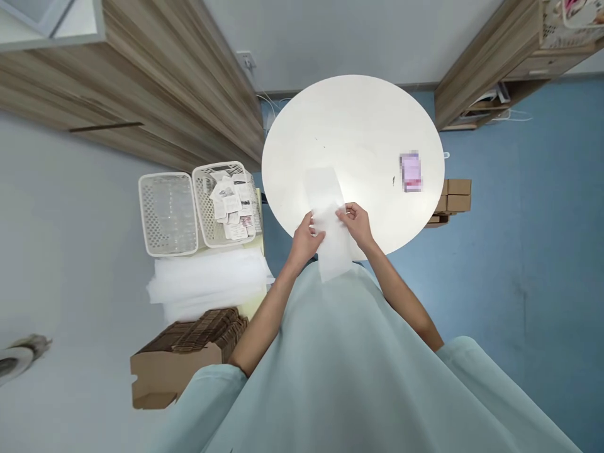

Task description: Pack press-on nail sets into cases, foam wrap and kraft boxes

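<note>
A thin, translucent white packing foam sheet [328, 217] hangs over the near edge of the round white table [353, 113], its lower end in front of my clothing. My left hand [306, 244] pinches the sheet's left edge between thumb and fingers. On the opposite edge, slightly higher, my right hand [357, 223] grips it the same way. A purple item [411, 171], blurred by pixelation, lies on the right side of the table, with a small dark thing [394, 180] beside it.
To the left stand a white basket [168, 214] with clear contents and a white basket [252, 214] of printed packets. Nearer are stacked white sheets [207, 275] and folded brown cardboard boxes [174, 371]. Small brown boxes [457, 195] sit right of the table; wooden cabinets [189, 82] flank it.
</note>
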`<act>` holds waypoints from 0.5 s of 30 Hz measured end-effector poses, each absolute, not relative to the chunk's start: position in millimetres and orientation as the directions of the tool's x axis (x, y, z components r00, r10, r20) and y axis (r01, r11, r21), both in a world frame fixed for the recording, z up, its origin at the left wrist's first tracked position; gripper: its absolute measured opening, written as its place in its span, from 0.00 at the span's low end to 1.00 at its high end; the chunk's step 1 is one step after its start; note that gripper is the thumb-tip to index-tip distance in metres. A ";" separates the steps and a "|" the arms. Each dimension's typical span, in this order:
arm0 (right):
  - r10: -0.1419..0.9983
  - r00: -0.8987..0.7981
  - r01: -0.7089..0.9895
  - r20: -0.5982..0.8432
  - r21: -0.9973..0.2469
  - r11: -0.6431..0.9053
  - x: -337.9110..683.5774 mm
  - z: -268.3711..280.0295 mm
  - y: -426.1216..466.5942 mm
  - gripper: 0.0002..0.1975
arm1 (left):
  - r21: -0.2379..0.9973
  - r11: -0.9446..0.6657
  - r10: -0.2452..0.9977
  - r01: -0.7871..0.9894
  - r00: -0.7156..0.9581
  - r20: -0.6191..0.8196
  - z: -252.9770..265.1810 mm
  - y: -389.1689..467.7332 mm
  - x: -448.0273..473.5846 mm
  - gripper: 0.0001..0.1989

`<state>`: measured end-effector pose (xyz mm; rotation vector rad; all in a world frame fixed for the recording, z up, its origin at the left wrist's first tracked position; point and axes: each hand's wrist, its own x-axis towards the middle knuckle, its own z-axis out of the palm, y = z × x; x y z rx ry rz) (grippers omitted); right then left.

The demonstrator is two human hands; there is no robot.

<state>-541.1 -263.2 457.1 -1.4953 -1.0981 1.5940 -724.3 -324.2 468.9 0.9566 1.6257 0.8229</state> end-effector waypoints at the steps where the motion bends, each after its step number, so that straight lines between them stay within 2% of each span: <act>1: 0.896 -0.101 0.071 -0.433 -0.901 -0.427 -536.0 446.1 -259.7 0.19 | 0.851 0.466 0.883 0.243 -0.180 -0.433 459.8 -320.2 -717.8 0.37; 3: 0.877 -0.081 0.095 -0.473 -0.880 -0.466 -527.6 424.3 -253.5 0.19 | 0.805 0.496 0.868 0.325 -0.227 -0.443 442.9 -312.6 -704.9 0.38; 5: 0.857 -0.058 0.126 -0.512 -0.855 -0.503 -520.9 404.6 -249.0 0.19 | 0.793 0.501 0.863 0.347 -0.275 -0.424 428.5 -305.9 -691.9 0.35; 10: 0.828 -0.081 0.148 -0.555 -0.828 -0.541 -506.6 373.8 -243.3 0.20 | 0.770 0.553 0.808 0.318 -0.431 -0.402 400.3 -289.6 -666.3 0.17; 15: 0.811 -0.122 0.189 -0.572 -0.816 -0.546 -493.3 362.3 -240.1 0.19 | 0.752 0.596 0.755 0.280 -0.515 -0.406 385.2 -275.3 -659.8 0.13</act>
